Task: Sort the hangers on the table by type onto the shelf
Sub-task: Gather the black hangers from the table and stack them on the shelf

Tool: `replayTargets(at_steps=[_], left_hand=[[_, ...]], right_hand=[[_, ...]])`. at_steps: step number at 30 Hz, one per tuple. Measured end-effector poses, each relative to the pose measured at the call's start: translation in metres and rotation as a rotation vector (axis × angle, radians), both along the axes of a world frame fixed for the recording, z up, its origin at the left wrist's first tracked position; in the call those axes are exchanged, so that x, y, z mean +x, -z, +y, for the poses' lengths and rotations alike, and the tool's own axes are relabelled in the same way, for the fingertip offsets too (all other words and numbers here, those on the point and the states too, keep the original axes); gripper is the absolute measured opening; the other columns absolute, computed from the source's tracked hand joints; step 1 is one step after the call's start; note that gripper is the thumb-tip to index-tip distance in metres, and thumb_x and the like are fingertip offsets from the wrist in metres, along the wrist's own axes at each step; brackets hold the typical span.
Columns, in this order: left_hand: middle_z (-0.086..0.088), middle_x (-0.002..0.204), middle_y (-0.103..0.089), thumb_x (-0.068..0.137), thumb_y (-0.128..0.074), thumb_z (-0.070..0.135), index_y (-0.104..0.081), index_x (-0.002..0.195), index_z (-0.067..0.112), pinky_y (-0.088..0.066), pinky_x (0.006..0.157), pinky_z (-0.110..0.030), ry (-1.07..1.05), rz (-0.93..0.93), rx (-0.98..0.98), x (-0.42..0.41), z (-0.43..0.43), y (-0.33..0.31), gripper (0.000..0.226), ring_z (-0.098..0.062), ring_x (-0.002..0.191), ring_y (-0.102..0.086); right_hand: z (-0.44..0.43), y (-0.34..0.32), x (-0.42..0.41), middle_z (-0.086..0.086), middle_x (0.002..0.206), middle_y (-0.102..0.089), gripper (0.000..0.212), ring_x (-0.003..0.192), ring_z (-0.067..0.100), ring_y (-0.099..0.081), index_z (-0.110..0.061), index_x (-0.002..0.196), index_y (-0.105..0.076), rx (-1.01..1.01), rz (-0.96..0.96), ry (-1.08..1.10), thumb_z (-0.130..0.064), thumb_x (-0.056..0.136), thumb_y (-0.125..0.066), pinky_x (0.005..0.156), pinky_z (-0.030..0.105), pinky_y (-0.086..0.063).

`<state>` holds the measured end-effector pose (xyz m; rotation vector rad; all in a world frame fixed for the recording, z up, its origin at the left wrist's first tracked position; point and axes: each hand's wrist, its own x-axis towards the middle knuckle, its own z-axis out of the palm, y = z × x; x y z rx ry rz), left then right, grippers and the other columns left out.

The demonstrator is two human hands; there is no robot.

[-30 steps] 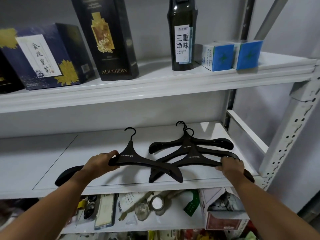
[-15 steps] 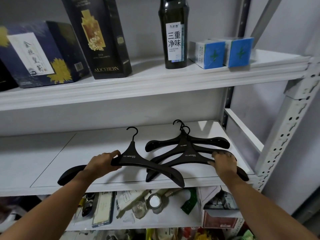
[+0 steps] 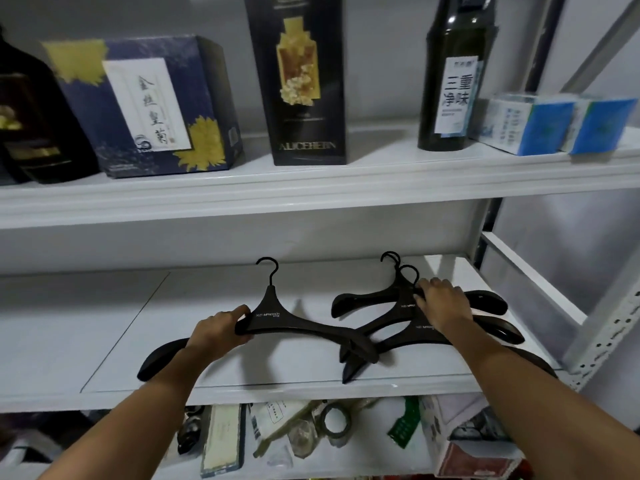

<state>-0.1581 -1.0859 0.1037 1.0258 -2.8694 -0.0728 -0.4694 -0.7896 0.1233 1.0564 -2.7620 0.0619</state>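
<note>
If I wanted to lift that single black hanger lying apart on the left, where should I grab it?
Probably the left shoulder of the single hanger, near the neck, coming from the front edge of the shelf. It lies flat, hook pointing to the back, and its right tip overlaps the stacked hangers. The left hand grips there, thumb on top.

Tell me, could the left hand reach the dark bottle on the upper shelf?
Probably not without letting go: the left hand grips a hanger, and the bottle stands far right, beyond the tall box.
</note>
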Motion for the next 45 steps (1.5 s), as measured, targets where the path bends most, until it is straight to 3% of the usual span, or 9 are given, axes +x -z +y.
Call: replayTargets(at_steps=[5,15,19,25,29,40,45], left_hand=[[0.0,0.101,-0.066,0.085,-0.058,0.051,-0.047,0.117,0.031,-0.04,0.068,-0.028,-0.014,-0.019,0.016,0.015,-0.06,-0.001,0.04,-0.023,0.092,-0.061],[0.004,0.088,-0.061,0.082,-0.062,0.045,-0.049,0.11,0.03,-0.039,0.064,-0.027,0.004,0.002,0.117,0.008,-0.131,0.025,0.034,-0.02,0.081,-0.057],[0.007,0.08,-0.053,0.082,-0.06,0.044,-0.05,0.107,0.029,-0.038,0.064,-0.027,0.016,-0.01,0.108,0.003,-0.137,0.038,0.031,-0.02,0.079,-0.056],[-0.001,0.099,-0.064,0.085,-0.058,0.044,-0.049,0.107,0.025,-0.043,0.07,-0.029,0.03,-0.062,0.118,-0.008,-0.135,0.047,0.031,-0.024,0.092,-0.062],[-0.004,0.102,-0.065,0.087,-0.055,0.041,-0.048,0.108,0.02,-0.045,0.073,-0.031,0.03,-0.068,0.103,-0.021,-0.131,0.05,0.03,-0.026,0.094,-0.062],[-0.008,0.118,-0.055,0.095,-0.047,0.038,-0.046,0.127,0.014,-0.048,0.084,-0.035,0.047,-0.163,-0.071,-0.052,-0.127,0.057,0.041,-0.027,0.107,-0.057],[-0.008,0.12,-0.052,0.094,-0.048,0.041,-0.045,0.126,0.013,-0.047,0.086,-0.034,0.055,-0.21,-0.032,-0.061,-0.13,0.052,0.042,-0.026,0.109,-0.055]], right_hand=[[-0.042,-0.025,0.01,0.008,0.123,-0.057,0.043,0.113,0.027,-0.053,-0.019,0.139,-0.042,-0.004,0.046,0.037,-0.038,0.101,-0.038,0.089,0.036,-0.042],[-0.116,-0.04,0.051,0.005,0.146,-0.042,0.052,0.131,0.025,-0.044,-0.024,0.148,-0.033,-0.129,0.057,-0.042,-0.036,0.099,-0.044,0.108,0.036,-0.032],[-0.121,-0.035,0.065,0.005,0.145,-0.043,0.052,0.129,0.027,-0.045,-0.024,0.148,-0.033,-0.112,0.074,-0.035,-0.037,0.098,-0.045,0.107,0.037,-0.033],[-0.105,-0.024,0.072,0.004,0.143,-0.046,0.051,0.125,0.024,-0.049,-0.024,0.147,-0.034,-0.088,0.038,0.054,-0.038,0.098,-0.043,0.104,0.036,-0.037],[-0.091,-0.017,0.07,0.005,0.137,-0.052,0.048,0.124,0.025,-0.049,-0.023,0.144,-0.038,-0.109,0.045,0.129,-0.035,0.098,-0.043,0.102,0.038,-0.037],[-0.079,0.0,0.068,0.003,0.136,-0.052,0.045,0.12,0.023,-0.05,-0.023,0.142,-0.04,-0.094,0.027,0.181,-0.038,0.1,-0.039,0.1,0.036,-0.036],[-0.077,0.013,0.066,0.001,0.137,-0.051,0.044,0.124,0.022,-0.047,-0.023,0.141,-0.042,-0.092,-0.024,0.192,-0.038,0.099,-0.039,0.102,0.036,-0.034]])
